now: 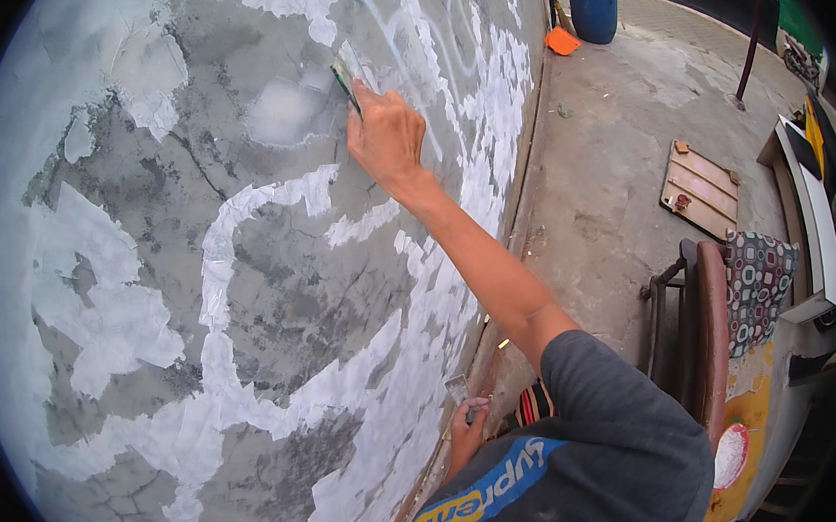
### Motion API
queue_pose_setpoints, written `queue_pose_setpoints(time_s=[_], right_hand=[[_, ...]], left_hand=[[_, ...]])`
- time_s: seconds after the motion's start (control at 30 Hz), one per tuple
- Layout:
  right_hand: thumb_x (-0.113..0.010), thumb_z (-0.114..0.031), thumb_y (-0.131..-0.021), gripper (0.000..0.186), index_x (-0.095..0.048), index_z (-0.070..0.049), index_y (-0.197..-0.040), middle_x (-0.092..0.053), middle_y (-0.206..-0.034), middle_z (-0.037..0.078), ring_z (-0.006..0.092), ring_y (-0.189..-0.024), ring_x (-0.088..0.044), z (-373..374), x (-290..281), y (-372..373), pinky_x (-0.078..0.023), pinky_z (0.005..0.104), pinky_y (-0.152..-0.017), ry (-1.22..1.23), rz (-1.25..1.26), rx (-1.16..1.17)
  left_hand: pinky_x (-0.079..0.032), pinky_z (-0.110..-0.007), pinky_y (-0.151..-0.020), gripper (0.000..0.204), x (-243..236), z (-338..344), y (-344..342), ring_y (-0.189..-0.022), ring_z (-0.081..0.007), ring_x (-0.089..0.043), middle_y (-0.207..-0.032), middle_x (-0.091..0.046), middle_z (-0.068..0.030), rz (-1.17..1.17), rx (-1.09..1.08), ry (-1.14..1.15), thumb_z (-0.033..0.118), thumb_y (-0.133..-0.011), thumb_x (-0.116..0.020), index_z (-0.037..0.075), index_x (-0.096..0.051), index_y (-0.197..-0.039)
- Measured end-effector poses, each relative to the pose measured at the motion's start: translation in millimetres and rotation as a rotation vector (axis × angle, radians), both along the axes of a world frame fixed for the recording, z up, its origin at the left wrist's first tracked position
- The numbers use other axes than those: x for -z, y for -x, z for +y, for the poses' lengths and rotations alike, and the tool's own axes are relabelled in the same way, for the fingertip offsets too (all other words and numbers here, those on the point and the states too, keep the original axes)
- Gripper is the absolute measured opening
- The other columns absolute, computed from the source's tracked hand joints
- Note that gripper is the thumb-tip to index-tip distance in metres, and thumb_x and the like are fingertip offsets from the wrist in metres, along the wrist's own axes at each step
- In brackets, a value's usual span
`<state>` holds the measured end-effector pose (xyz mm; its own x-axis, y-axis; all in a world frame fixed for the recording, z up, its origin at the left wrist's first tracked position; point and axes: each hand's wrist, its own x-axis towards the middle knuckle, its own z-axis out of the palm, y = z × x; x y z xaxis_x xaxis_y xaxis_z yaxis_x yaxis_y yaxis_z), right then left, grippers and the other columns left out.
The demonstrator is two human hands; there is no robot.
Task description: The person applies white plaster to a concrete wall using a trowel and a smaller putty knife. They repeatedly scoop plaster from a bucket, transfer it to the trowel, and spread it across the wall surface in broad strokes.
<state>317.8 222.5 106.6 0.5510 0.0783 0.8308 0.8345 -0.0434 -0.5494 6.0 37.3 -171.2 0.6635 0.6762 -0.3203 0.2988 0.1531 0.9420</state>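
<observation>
Knife (pixel 344 84) is angling toward the wall (pixel 292 260) at 11 o'clock, the right hand (pixel 388 139) grasping it while the left hand (pixel 473 411) is grasping a scraper (pixel 457 387) near 6 o'clock. Keeping blade and pressure even should be smoothing the filler (pixel 117 326) best. Right hand is hiding the handle, blade contact is looking unclear, and the shirt (pixel 615 441) is partly covering the left arm (pixel 459 449).

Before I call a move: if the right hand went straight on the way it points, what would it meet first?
Likely the wall: beyond the scraper in the right hand, that line runs up over gray toward a white patch. How near the scraper is to the wall is unclear.
</observation>
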Motion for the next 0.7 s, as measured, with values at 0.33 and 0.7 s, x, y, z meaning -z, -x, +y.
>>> queue_pose_setpoints(time_s=[0.33, 0.7], right_hand=[[-0.063, -0.012, -0.084, 0.014, -0.069, -0.003, -0.093, -0.056, -0.06, 0.012, 0.0261, -0.058, -0.052, -70, 10, 29, -0.038, 0.0392, -0.05, -0.03, 0.025, -0.205], [-0.059, -0.019, -0.085, 0.022, -0.063, 0.0, -0.075, -0.054, -0.054, 0.017, 0.037, -0.053, -0.056, -11, 15, -27, -0.042, 0.0434, -0.054, 0.05, 0.22, -0.011]], left_hand=[[-0.042, -0.025, -0.088, 0.015, 3, 1, -7, -0.096, -0.0117, -0.056, -0.098, -0.064, -0.004, -0.058, 0.031, -0.034, 0.007, -0.091, -0.058, 0.0, -0.062, -0.103], [-0.042, -0.025, -0.087, 0.013, 10, 1, 4, -0.094, -0.0112, -0.056, -0.097, -0.064, -0.0037, -0.081, -0.039, -0.03, 0.007, -0.091, -0.058, 0.001, -0.063, -0.101]])
